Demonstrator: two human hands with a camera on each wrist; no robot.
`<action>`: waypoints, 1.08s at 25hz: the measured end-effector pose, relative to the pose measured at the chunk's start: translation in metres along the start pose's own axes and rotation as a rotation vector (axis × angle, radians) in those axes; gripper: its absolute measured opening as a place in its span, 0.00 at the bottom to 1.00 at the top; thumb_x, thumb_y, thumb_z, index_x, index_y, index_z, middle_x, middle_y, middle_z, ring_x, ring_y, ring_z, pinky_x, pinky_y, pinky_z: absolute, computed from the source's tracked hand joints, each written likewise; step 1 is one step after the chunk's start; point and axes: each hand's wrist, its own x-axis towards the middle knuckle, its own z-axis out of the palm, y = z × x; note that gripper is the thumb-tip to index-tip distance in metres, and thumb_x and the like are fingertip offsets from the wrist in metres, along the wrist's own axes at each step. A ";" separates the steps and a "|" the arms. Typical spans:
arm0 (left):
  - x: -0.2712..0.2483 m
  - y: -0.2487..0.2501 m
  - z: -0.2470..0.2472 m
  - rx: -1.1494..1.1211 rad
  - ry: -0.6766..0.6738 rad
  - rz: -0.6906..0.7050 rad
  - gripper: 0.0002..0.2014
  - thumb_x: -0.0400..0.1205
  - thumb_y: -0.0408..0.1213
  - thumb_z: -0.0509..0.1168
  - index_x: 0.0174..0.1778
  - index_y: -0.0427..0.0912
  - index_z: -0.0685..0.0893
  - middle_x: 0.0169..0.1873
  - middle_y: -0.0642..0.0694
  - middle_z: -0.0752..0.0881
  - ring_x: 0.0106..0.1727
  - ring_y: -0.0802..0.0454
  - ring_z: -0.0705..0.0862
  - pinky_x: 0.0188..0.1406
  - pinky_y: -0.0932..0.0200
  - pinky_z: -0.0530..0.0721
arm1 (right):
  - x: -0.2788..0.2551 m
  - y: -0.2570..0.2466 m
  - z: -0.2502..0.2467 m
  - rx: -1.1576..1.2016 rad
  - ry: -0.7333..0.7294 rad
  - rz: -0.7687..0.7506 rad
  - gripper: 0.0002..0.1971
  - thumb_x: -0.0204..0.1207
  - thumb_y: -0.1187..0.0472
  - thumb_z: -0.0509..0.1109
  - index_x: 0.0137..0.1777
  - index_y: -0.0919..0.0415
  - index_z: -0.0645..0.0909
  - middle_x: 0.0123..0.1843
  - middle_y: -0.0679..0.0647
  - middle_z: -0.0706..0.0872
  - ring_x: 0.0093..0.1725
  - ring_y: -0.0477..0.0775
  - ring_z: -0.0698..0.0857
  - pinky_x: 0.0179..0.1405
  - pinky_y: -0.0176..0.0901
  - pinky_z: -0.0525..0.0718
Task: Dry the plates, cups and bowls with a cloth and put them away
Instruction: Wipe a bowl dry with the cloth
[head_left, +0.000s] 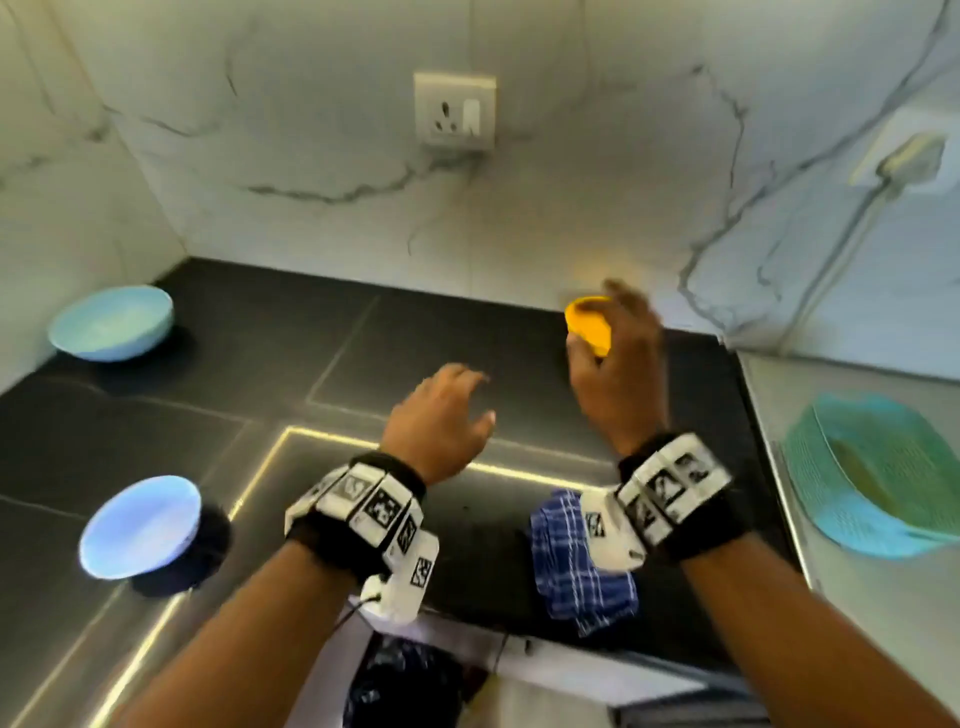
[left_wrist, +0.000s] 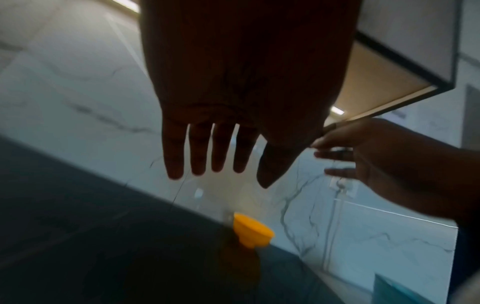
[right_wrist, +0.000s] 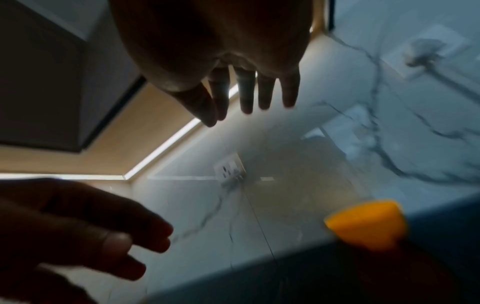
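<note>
A yellow cup stands on the black counter close to the marble back wall. My right hand hovers beside and above the cup with its fingers straight and spread, holding nothing; the wrist views show the yellow cup apart from both hands. Left of it, my left hand hangs over the counter, fingers relaxed and empty. A blue checked cloth lies crumpled at the counter's front edge under my right wrist. At the far left sit a pale blue bowl and a white bowl.
A teal mesh basket holding a plate rests on the steel drainboard at the right. A wall socket is above the counter, and a wall cabinet hangs overhead. A dark bag shows below the counter's front.
</note>
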 end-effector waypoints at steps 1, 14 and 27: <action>-0.011 -0.006 0.028 -0.050 -0.100 -0.079 0.25 0.82 0.46 0.67 0.75 0.44 0.76 0.74 0.43 0.77 0.73 0.44 0.76 0.72 0.48 0.74 | -0.039 0.015 0.005 0.006 -0.105 0.071 0.10 0.71 0.65 0.69 0.51 0.60 0.84 0.57 0.59 0.85 0.59 0.62 0.83 0.61 0.53 0.80; -0.036 0.023 0.178 -1.058 -0.285 -0.766 0.19 0.76 0.47 0.72 0.53 0.34 0.86 0.42 0.42 0.89 0.39 0.51 0.89 0.43 0.58 0.88 | -0.209 0.029 0.001 -0.003 -0.638 0.621 0.29 0.74 0.59 0.73 0.75 0.54 0.70 0.84 0.54 0.58 0.81 0.54 0.64 0.77 0.45 0.68; -0.059 -0.043 0.110 -1.070 -0.052 -0.630 0.19 0.66 0.64 0.68 0.39 0.52 0.80 0.44 0.50 0.88 0.48 0.52 0.87 0.59 0.50 0.85 | -0.173 -0.051 0.061 0.298 -0.519 0.870 0.38 0.64 0.64 0.83 0.72 0.44 0.69 0.59 0.54 0.86 0.58 0.58 0.85 0.58 0.53 0.80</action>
